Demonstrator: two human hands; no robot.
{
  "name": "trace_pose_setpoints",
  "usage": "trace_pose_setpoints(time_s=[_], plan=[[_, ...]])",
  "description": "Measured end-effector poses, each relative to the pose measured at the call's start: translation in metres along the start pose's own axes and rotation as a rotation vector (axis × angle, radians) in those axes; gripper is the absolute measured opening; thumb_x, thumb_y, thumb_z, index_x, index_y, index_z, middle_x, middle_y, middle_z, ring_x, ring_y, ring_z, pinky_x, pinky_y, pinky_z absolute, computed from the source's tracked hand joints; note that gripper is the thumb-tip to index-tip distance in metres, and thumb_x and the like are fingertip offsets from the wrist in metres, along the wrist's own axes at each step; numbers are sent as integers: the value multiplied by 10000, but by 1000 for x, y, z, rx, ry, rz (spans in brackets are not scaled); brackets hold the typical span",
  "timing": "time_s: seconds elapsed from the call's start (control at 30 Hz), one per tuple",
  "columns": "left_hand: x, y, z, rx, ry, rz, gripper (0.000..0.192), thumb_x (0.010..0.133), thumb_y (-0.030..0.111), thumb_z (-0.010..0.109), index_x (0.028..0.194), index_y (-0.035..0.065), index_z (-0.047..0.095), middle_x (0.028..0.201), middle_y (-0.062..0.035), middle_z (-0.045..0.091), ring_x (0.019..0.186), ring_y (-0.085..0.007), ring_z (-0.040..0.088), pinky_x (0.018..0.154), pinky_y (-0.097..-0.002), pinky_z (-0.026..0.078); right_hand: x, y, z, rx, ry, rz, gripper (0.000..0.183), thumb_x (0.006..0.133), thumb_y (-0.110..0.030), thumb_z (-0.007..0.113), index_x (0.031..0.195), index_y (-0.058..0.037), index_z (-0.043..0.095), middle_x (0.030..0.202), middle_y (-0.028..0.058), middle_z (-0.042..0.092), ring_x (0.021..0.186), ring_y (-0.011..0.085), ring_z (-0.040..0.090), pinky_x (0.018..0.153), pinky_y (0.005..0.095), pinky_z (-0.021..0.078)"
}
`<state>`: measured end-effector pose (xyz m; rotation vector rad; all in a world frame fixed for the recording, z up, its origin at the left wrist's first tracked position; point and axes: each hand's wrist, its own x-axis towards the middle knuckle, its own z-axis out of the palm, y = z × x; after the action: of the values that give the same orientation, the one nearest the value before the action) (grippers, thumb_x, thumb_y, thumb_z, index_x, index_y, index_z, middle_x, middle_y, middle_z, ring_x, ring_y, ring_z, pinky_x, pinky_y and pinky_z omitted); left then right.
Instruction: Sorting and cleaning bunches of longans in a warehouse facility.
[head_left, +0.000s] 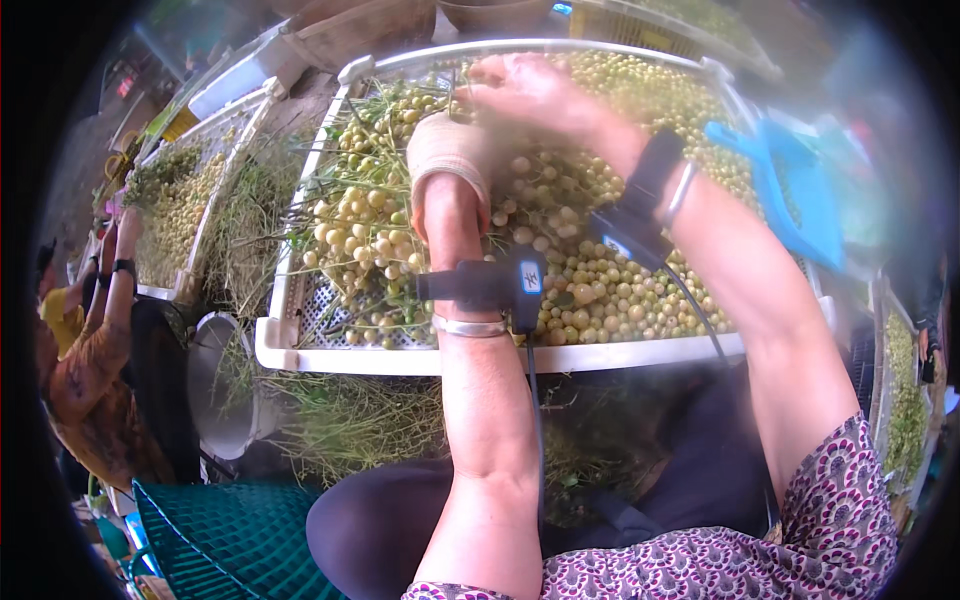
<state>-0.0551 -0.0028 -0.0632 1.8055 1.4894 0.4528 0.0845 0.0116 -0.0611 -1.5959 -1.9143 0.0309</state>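
A white plastic tray (405, 362) with a mesh bottom lies before me, full of small round yellow-green berries. My left hand (450, 146), in a beige knitted glove, is over the tray between stemmed bunches and loose fruit; its fingers are hidden. Bunches of berries (360, 225) on thin green stems lie to its left. Loose berries (600, 292) spread over the tray's right side. Blurred by motion, my right hand (517, 84) reaches across above and beyond the left one, its fingers close to upright stems. Whether either hand grips a stem is unclear.
A blue plastic dustpan (795, 195) rests at the tray's right edge. Stripped stems (360, 420) are heaped below and left of the tray. A green woven plastic basket (232, 540) is at lower left. At left, another person (105, 352) works at a second berry tray (225, 176).
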Motion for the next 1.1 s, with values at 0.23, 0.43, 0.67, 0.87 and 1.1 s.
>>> trace_pose_setpoints(time_s=[0.23,0.43,0.67,0.87,1.1], plan=[[-45,-17,-3,-393,231,337,225,761,218,687,863,17,675,779,-104,664,695,-191,625,640,-322,505,-15,27,-53,507,-21,97,236,889,-263,572,935,-49,661,790,12,599,739,116,563,666,247,473],[-56,-24,2,-701,324,295,237,765,220,685,887,17,676,784,-104,670,685,-185,621,632,-319,500,-46,77,-97,711,330,-22,254,909,-222,559,1075,-43,626,922,16,594,861,115,560,742,280,485],[-49,34,-6,-602,396,480,251,770,222,683,914,17,677,790,-104,676,673,-177,617,623,-315,493,-77,69,-128,755,335,-168,304,911,-158,554,1155,22,579,1063,43,613,921,86,568,790,263,481],[-42,77,44,-364,19,586,264,774,224,681,938,16,678,796,-104,682,662,-171,613,616,-312,487,-82,46,-126,309,288,242,264,856,-310,632,853,-59,713,737,25,669,651,99,590,592,241,461],[-25,62,67,-793,-83,344,220,827,219,648,935,30,684,755,-76,681,482,-83,496,447,-219,395,-91,71,-103,770,-39,121,297,900,-255,583,1078,-26,650,933,51,681,811,101,617,687,237,495]])
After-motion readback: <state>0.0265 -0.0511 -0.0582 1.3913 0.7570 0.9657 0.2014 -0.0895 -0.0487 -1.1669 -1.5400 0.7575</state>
